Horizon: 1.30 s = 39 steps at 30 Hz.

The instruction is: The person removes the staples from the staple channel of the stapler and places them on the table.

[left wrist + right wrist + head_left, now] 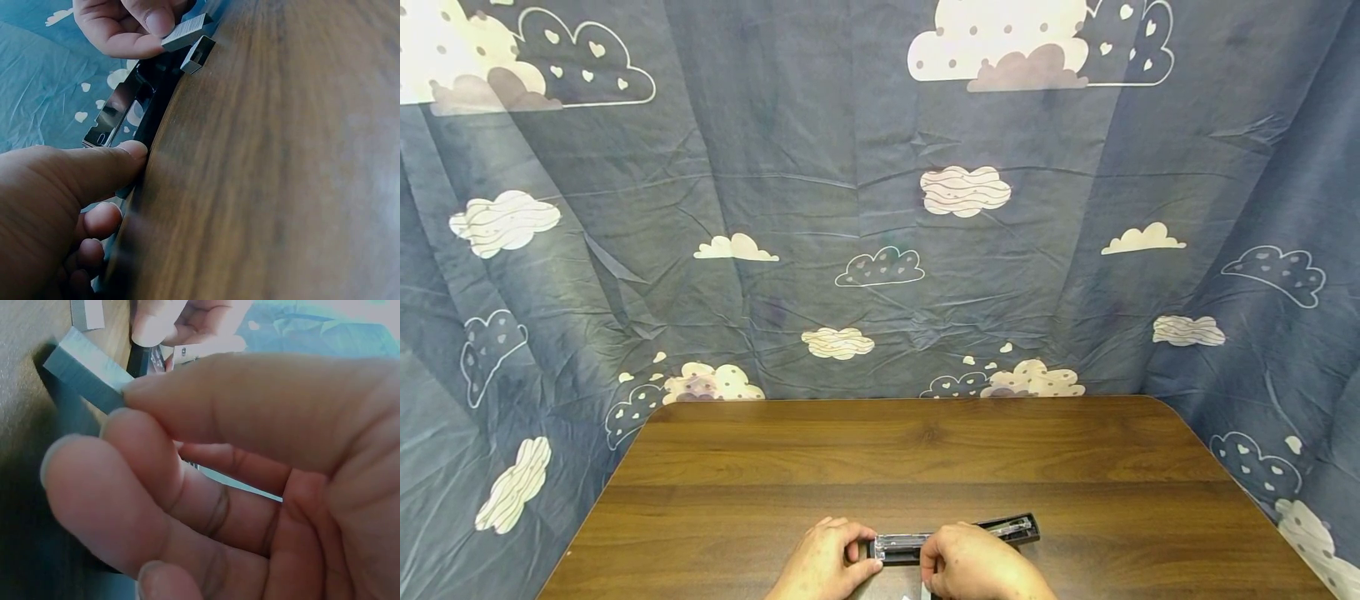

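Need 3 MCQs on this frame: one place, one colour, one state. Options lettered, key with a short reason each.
1. Where does the stapler lie?
A. near table edge
B. far edge
C. on the curtain

2. What colour is the table?
A. white
B. dark brown wood
C. green

3. What does the right hand hold?
A. nothing
B. a pen
C. a strip of staples

Key: 1 A, it lies by the hands at the near edge. 2 B, wood grain shows. 3 C, the right wrist view shows it pinched; the left hand grips the stapler.
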### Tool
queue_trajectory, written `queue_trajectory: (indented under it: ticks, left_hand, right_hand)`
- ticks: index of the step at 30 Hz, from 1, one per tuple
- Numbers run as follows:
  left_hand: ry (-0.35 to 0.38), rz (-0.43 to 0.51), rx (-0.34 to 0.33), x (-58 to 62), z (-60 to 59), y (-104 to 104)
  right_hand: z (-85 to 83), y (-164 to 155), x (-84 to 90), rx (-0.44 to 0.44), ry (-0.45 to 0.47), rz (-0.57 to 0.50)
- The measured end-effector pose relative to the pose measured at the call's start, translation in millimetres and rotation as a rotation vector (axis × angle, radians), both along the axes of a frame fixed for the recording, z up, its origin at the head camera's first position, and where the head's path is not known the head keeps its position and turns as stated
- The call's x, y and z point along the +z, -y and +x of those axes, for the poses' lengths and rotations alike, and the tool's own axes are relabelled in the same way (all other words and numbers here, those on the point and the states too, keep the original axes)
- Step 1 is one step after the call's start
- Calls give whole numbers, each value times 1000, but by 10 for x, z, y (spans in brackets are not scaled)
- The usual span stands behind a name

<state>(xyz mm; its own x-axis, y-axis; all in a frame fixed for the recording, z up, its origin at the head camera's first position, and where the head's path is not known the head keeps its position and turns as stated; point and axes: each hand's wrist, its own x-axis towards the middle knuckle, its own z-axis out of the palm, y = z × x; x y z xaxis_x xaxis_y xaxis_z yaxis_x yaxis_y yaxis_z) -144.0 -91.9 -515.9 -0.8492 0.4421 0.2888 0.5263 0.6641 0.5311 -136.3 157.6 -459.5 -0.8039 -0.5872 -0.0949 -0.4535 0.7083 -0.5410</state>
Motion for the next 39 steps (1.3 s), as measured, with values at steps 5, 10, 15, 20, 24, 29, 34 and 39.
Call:
queue_trajectory:
  ticks: [5,10,15,20,24,29,34,39]
  left_hand:
    - [36,0,2,1,1,4]
    - [58,0,0,5,-6,6]
    - [68,-2,-3,8,-12,8]
    - [81,-3,-2,13,-11,10]
    - [65,-2,-8,22,-12,10]
    - [41,-2,-14,25,-20,21]
    - [34,2,-14,-3,-25,32]
    - [25,1,-19,-5,-26,36]
  right_hand:
    - [5,20,2,-15,13,6]
    - [-4,25,3,-29,36,5]
    - [-16,24,-1,-30,44,8]
    - [-37,16,-9,-23,75,0]
    - [-39,17,-5,-21,87,0]
    - [-38,14,-1,-12,63,-16]
    - [-38,-19,66,-55,68,-82]
    - [-87,-149,209,-164,-134,-173]
